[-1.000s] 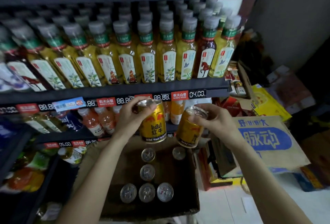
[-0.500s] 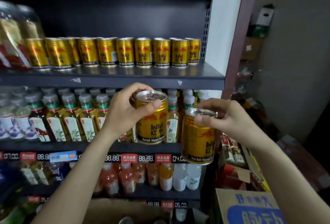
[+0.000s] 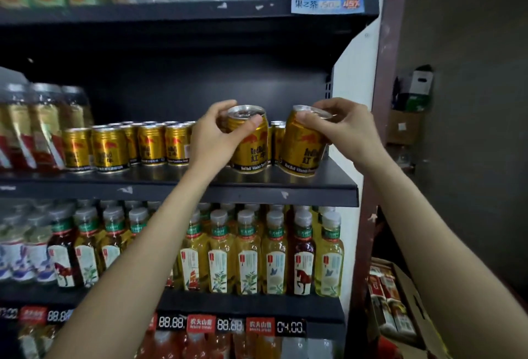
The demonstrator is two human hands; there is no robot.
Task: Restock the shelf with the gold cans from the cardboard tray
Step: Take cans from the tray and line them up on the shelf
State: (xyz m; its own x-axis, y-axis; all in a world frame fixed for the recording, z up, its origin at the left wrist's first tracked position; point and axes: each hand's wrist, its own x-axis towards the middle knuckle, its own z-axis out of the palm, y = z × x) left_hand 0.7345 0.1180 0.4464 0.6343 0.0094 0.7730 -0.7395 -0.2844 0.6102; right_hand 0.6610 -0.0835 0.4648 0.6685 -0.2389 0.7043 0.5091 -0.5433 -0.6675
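Your left hand (image 3: 213,137) grips an upright gold can (image 3: 248,141) by its rim and your right hand (image 3: 347,127) a left-tilted one (image 3: 303,147), both low over the shelf (image 3: 328,184) front, just right of the stocked row (image 3: 125,145)

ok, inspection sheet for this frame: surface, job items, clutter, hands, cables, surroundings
Surface: dark metal shelf, paint chipped along its front edge.
Job's things: row of gold cans already on the shelf; left can upright at the front; right can tilted, base at the shelf. Cardboard tray not in view.
Clutter: shrink-wrapped packs at the shelf's left end.
Hands: left hand grips the left can near its top; right hand holds the right can by its rim.
Cables: nothing seen.
Surroundings: tea bottles on the shelf below, price tags, open carton at lower right.
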